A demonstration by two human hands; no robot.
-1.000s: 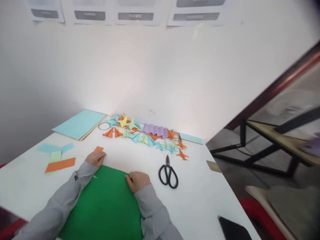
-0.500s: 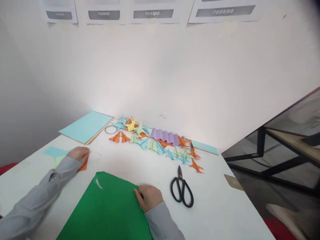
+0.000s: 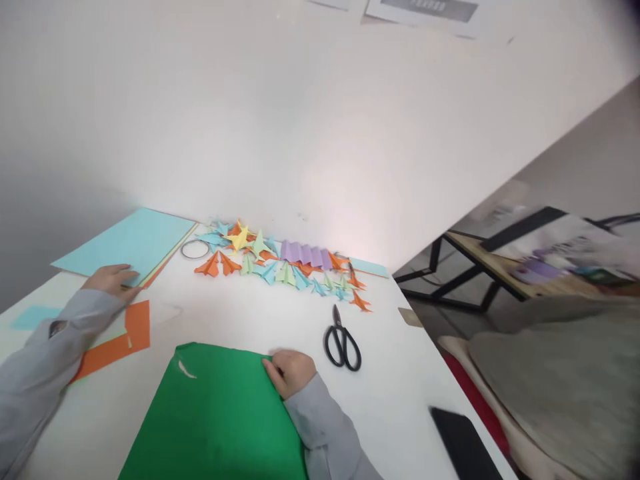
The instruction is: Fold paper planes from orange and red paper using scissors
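Note:
A large green paper sheet [image 3: 215,413] lies on the white table [image 3: 260,320] in front of me. My right hand [image 3: 291,372] rests curled on its far right corner, fingers pressed on the edge. My left hand [image 3: 111,280] reaches out to the left and lies flat, fingers stretched, on the near edge of a stack of light blue paper [image 3: 127,241]. Orange paper strips [image 3: 120,340] lie just below that arm. Black scissors [image 3: 342,341] lie shut to the right of my right hand.
A row of folded paper shapes [image 3: 280,263] in orange, blue, green and yellow, with a purple pleated piece [image 3: 304,253], lines the wall. A small ring [image 3: 195,249] lies by the stack. A black flat object [image 3: 463,443] sits at the near right edge.
My left hand moved left and away from the orange strip to the blue paper stack. My right hand stayed on the green sheet's corner. The view swung.

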